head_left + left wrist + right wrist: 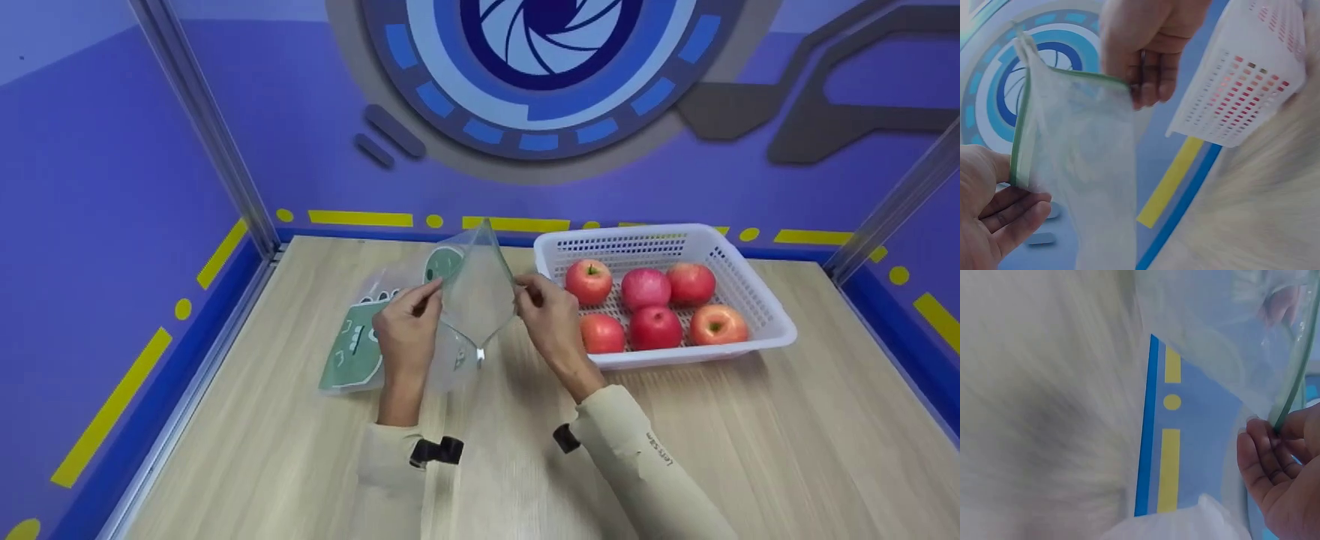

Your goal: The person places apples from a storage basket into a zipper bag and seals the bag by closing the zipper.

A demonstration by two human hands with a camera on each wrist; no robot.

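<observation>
A clear zip bag (pixel 480 296) with a green-edged mouth is stretched wide between both hands above the table. My left hand (pixel 409 326) pinches one side of the mouth between thumb and fingers; my right hand (pixel 553 315) pinches the opposite side. At the near corner of the mouth sits a small white slider (pixel 481 354). In the left wrist view the bag's body (pixel 1095 152) hangs down from its green rim. Beneath and left of my left hand, a flat clear bag with a green print (pixel 346 356) lies on the table, partly covered by that hand.
On the right stands a white perforated basket (pixel 772 334) holding several red apples (pixel 655 327), close beside my right hand. The wooden table (pixel 510 480) meets a blue-purple wall panel (pixel 285 150) at the back, and metal posts (pixel 217 142) rise at its corners.
</observation>
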